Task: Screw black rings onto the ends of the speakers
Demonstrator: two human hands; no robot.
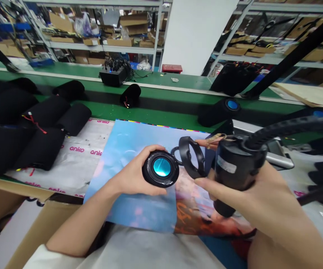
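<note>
My left hand is wrapped round a black cylindrical speaker, its round end with a shiny blue disc facing up towards me. In my right hand is a black corded power tool that looks like an electric screwdriver; its tip is hidden. Fingertips of the same hand also pinch a black plastic ring, just right of the speaker and apart from it. A thinner black ring shows between the two. Beneath both hands lies a printed poster sheet.
Several black fabric-covered cylinders with red wires lie at left. Another speaker with a blue end rests at back right, near a grey-framed device. A black box with cables stands behind the green belt. The tool's thick cable runs right.
</note>
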